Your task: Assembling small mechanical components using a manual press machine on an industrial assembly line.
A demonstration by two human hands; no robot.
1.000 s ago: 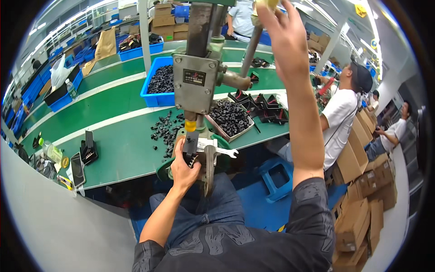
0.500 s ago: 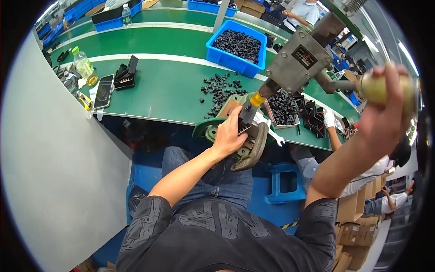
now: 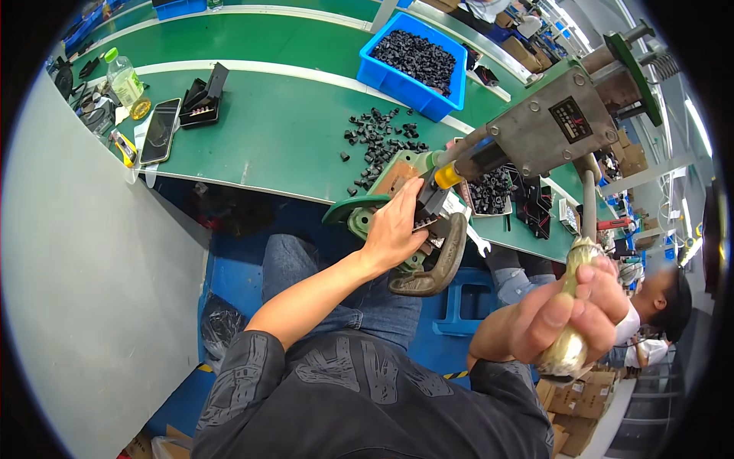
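Note:
A grey and green hand press (image 3: 550,118) stands at the table edge in front of me. My right hand (image 3: 569,317) is closed round the wrapped handle (image 3: 567,353) of its lever, low on the right. My left hand (image 3: 394,229) lies at the press's base, fingers together against the dark block (image 3: 433,197) under the yellow-banded ram (image 3: 447,176). What those fingers hold is hidden. A green handwheel (image 3: 353,208) sits left of that hand, and a curved metal arm (image 3: 437,268) to its right. An open-ended wrench (image 3: 480,243) rests beside the base.
Small black parts (image 3: 378,145) lie loose on the green table (image 3: 260,145). A blue bin (image 3: 413,96) and a tray of black parts (image 3: 489,190) stand behind. Left are a phone (image 3: 160,131), a black box (image 3: 202,99) and a bottle (image 3: 124,80). A person (image 3: 661,298) sits to the right.
My right hand has come down with the lever handle, from raised at the right to low beside me. The left hand stays at the press base. The whole view has shifted slightly.

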